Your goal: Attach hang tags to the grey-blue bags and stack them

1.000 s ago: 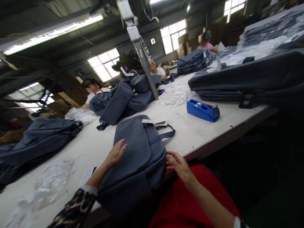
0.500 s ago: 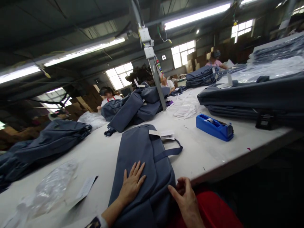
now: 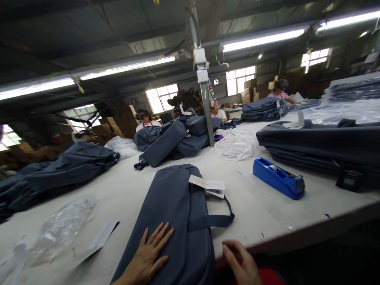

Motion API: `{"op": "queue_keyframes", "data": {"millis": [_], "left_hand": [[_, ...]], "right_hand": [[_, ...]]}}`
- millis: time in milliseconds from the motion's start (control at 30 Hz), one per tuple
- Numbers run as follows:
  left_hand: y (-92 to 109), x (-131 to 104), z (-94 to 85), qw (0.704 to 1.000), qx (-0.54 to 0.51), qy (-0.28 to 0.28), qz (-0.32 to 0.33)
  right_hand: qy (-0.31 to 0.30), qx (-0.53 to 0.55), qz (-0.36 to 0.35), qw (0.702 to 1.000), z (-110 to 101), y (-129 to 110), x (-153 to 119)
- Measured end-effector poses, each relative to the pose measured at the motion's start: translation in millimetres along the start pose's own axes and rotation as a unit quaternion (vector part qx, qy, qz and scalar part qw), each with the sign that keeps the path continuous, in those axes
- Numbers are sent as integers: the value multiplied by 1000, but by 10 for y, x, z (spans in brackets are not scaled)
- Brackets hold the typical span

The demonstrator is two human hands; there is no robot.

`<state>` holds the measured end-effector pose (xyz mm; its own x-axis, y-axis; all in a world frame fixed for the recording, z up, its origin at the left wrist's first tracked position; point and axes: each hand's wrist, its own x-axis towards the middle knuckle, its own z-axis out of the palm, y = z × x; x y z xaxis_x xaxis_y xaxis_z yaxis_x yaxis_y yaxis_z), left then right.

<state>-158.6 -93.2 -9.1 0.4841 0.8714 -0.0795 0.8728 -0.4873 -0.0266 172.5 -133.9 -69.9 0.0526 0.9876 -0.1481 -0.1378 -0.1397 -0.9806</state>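
The right hand [image 3: 242,261], loosely curled around nothing visible, has left the blue-grey bag's [image 3: 182,237] edge, so only the flat, wide-spread left hand [image 3: 150,255] steadies it.

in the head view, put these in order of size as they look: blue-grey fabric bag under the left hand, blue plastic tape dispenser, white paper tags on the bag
1. Blue-grey fabric bag, by far
2. Blue plastic tape dispenser
3. White paper tags
The bag's nearness to the camera enlarges it somewhat.
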Motion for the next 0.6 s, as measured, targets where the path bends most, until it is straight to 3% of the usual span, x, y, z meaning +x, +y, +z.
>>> {"op": "queue_keyframes", "data": {"millis": [67, 133, 200, 267, 333, 467, 600], "left_hand": [[-54, -14, 55, 999, -24, 28, -3], [-142, -4, 150, 993, -65, 94, -28], [-255, 26, 272, 971, -106, 198, -86], [-361, 63, 395, 934, -132, 293, -157], [-428, 85, 486, 912, -136, 331, -200], [-443, 45, 422, 935, -115, 259, -213], [-438, 159, -42, 964, -140, 150, -167]], "right_hand": [[-21, -47, -7, 999, -159, -231, 216], [-79, -79, 5, 994, -156, -409, 426], [-125, -85, 17, 988, -13, -520, 603], [-133, -78, 25, 988, 181, -578, 737], [-110, -73, 31, 991, 333, -606, 828], [-90, -83, 60, 991, 316, -647, 934], [-54, -83, 74, 992, 0, -752, 1062]]}}
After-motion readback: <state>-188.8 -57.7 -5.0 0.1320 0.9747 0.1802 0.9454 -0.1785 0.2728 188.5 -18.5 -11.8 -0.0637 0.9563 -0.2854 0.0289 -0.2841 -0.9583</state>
